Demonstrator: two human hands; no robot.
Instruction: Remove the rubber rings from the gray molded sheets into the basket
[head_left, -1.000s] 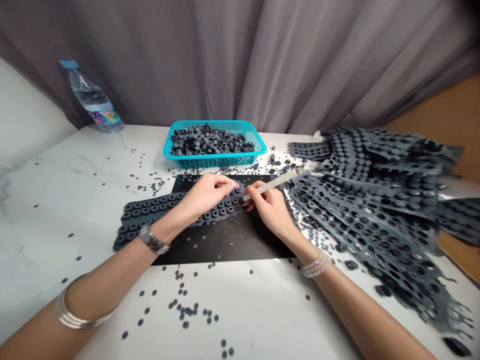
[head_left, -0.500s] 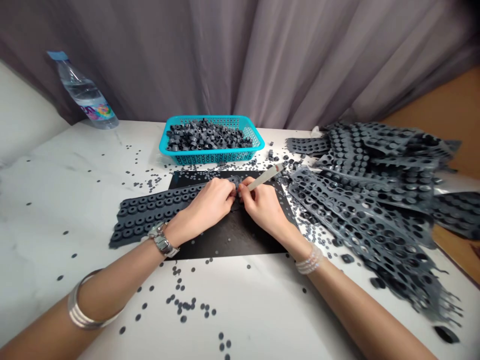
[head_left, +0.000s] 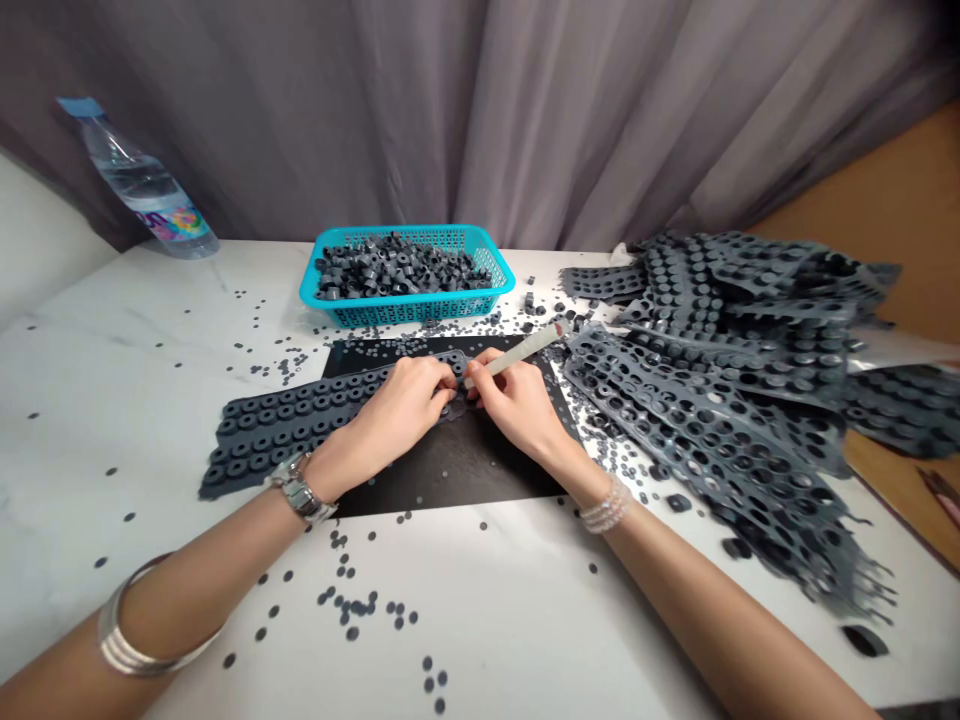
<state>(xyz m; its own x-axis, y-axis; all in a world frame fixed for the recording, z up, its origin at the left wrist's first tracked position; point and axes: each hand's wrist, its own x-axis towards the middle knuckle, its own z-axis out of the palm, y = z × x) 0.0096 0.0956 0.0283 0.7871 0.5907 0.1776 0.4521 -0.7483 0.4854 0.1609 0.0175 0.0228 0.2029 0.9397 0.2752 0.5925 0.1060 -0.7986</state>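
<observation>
A dark grey rubber sheet (head_left: 277, 424) with rows of moulded rings lies slantwise, partly over a black mat (head_left: 435, 470). My left hand (head_left: 411, 398) is closed on the sheet near its right end, fingertips pinching at the edge. My right hand (head_left: 517, 395) is closed around a slim pale-handled tool (head_left: 525, 348), its handle slanting up to the right. The tool's working end is hidden by the fingers. Both hands' fingertips nearly meet over the sheet's right end.
A turquoise basket (head_left: 409, 309) full of small grey rubber rings stands behind the mat. Punched-out sheets (head_left: 697, 420) pile up at right. Small dark discs (head_left: 360, 607) are scattered over the white table (head_left: 525, 620). A water bottle (head_left: 150, 185) stands far left, before a grey curtain (head_left: 420, 110).
The whole view has shifted, so things sit slightly further left. The hands keep their grip, with a little more of the sheet's right end showing between them.
</observation>
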